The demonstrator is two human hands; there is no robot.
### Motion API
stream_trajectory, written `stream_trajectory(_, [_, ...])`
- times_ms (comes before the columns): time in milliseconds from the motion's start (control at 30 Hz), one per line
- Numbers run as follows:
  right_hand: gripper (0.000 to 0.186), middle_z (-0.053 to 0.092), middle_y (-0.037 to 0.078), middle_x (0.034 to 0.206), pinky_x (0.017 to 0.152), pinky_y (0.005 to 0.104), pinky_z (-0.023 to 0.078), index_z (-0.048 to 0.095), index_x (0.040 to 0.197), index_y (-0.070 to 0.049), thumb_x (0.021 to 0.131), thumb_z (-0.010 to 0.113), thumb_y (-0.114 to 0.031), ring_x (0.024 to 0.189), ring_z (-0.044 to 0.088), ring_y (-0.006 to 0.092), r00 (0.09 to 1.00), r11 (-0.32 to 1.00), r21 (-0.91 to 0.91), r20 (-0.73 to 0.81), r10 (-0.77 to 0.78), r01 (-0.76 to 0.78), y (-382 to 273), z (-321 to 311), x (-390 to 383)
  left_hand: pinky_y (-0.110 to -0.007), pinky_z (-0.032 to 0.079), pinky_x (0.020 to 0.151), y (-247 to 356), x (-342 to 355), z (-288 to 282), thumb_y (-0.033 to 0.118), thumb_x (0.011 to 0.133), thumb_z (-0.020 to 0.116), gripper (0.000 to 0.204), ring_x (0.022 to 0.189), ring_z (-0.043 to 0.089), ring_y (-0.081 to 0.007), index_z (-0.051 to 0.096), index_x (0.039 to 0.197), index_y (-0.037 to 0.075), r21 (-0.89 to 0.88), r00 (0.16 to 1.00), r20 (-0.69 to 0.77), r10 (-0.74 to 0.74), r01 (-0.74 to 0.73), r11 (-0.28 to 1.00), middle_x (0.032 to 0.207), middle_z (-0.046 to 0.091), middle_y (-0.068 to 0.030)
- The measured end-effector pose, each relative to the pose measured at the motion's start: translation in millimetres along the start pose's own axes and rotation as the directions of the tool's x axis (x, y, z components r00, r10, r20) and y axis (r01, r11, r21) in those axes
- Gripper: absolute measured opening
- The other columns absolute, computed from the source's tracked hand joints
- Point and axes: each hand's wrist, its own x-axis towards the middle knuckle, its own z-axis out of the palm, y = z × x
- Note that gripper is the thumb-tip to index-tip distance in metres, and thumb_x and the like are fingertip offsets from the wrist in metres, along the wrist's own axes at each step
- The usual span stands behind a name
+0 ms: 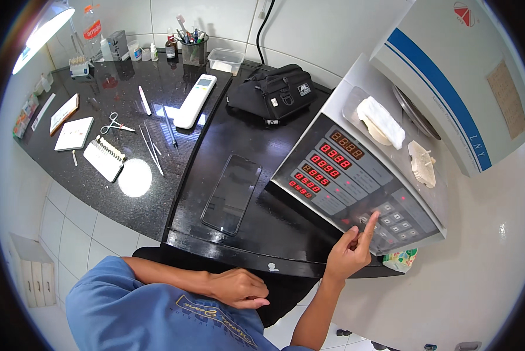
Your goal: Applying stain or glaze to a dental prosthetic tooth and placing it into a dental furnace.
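Note:
My right hand reaches to the keypad of a grey benchtop machine. Its index finger is stretched out with the tip at the buttons, while the other fingers curl in and hold nothing. Lit red digits fill the display panel beyond that hand. Close to my body, my left hand rests loosely closed below the table's front edge, and I see nothing in it. A dark smartphone lies flat on the black table, left of the machine.
On the machine's top sit a folded white pad and a cream dental cast. A black bag stands behind the phone. The left counter holds a white remote control, scissor-like forceps, tweezers and a shade guide.

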Motion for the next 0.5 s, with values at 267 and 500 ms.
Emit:
stream_trajectory(267, [0.045,0.061,0.014,0.119,0.042,0.0229,0.038,0.048,0.129,0.003,0.084,0.051,0.003,0.044,0.045,0.0100,1.000,1.000,-0.022,0.028,-0.007,0.008,-1.7,0.5,0.2,-0.033,0.042,0.042,40.0,21.2,-36.2,0.016,0.082,0.065,0.026,0.047,0.049,-0.0232,0.051,0.064,0.003,0.127,0.991,-0.081,0.107,-0.096,0.987,0.056,0.047,-0.0069])
stream_trajectory(500, [0.048,0.068,0.010,0.100,0.043,0.0254,0.035,0.048,0.130,0.001,0.082,0.050,0.004,0.044,0.040,0.0103,0.999,0.999,-0.034,-0.021,0.038,-0.039,-0.7,0.0,-0.8,-0.035,0.043,0.043,24.3,52.9,-43.2,0.018,0.081,0.065,0.022,0.050,0.055,-0.0247,0.055,0.066,0.006,0.306,0.975,-0.142,-0.172,0.208,0.929,0.056,0.054,-0.0062])
